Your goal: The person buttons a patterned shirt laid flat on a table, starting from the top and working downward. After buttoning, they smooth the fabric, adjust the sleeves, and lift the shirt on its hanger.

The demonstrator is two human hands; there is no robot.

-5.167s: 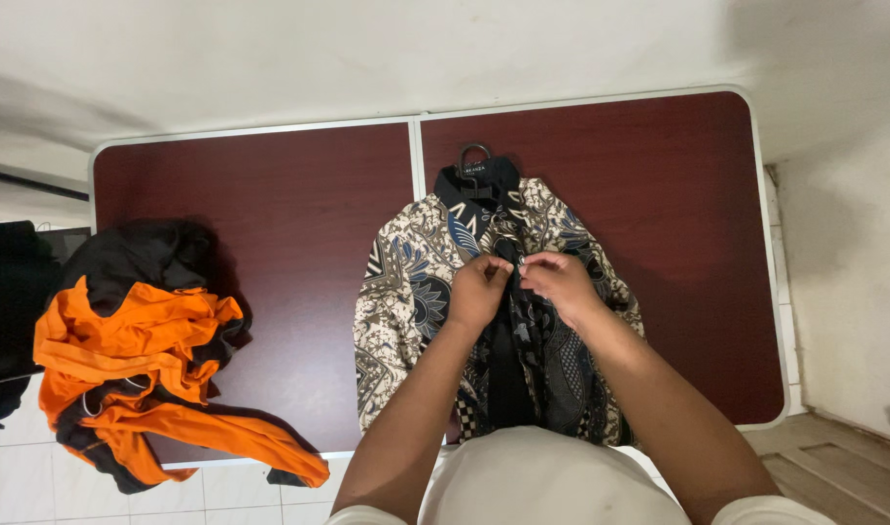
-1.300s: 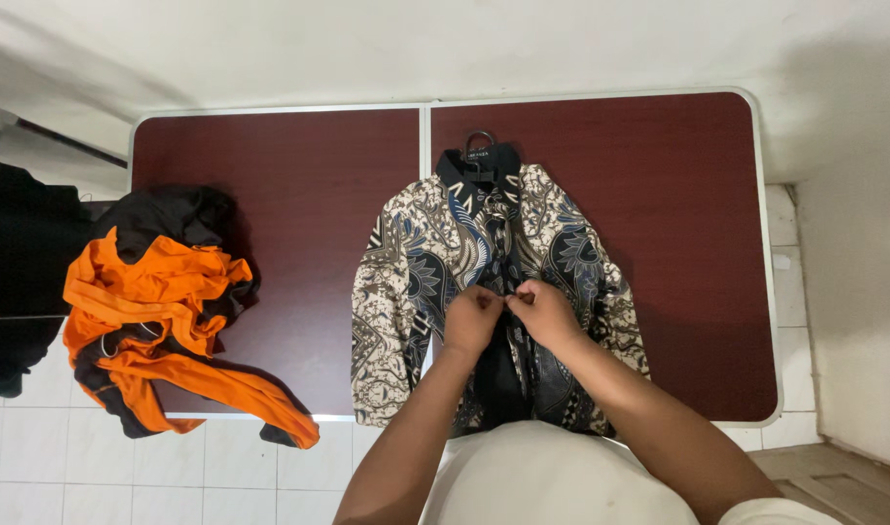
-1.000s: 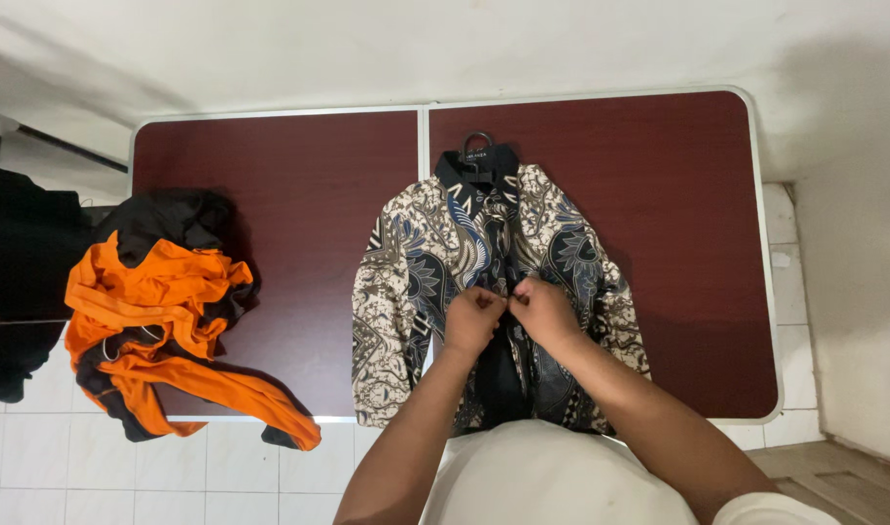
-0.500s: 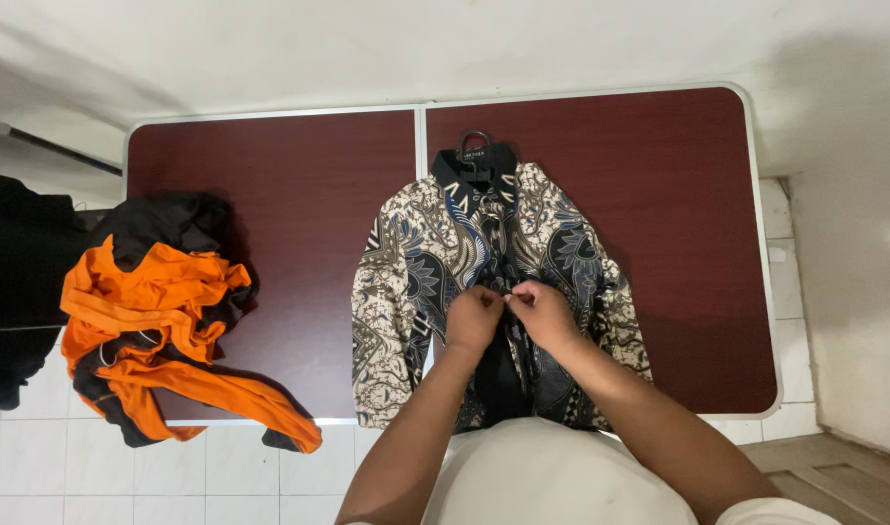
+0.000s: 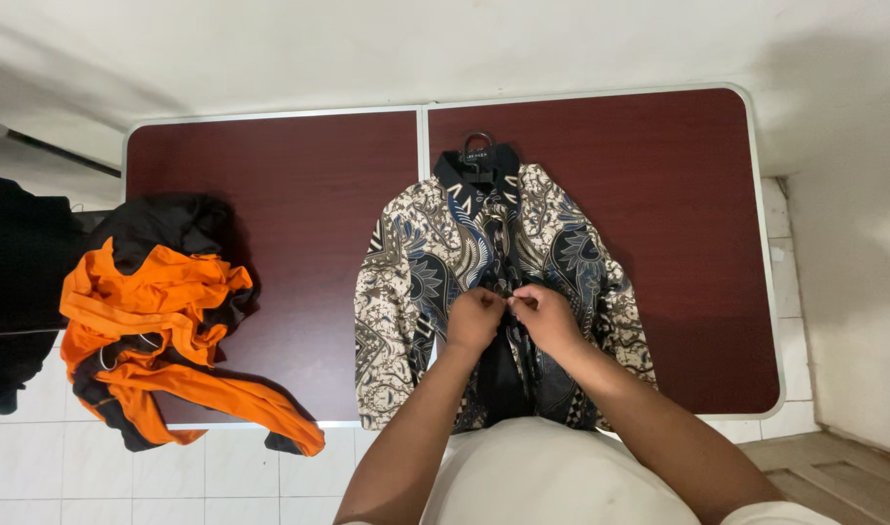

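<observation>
Batik shirt (image 5: 411, 282) lies flat, front up, on maroon folding table (image 5: 299, 194), just right of table's centre seam, collar at far end w/ black hanger hook (image 5: 478, 139) poking out above it. Vs approx 5 s back: both hands sit lower down the placket, nearer the wearer; upper front, which was gaping then, now lies closed, patterned panels meeting along the dark centre strip. Vs half a sec ago: almost no change, hands in same spot, view shifted a hair. Left hand (image 5: 475, 319) & right hand (image 5: 548, 316) are knuckle to knuckle over shirt's midline, about halfway down its length. Each is curled tight, fingertips pinched on the front edges of the shirt where they meet; button itself too small to make out. Below the hands the front is open, dark lining showing. Shirt's lower hem reaches the near table edge, partly hidden by forearms & white top. Heap of orange and black clothes (image 5: 158, 326) at table's left end, well apart from shirt, spilling over the near edge.
</observation>
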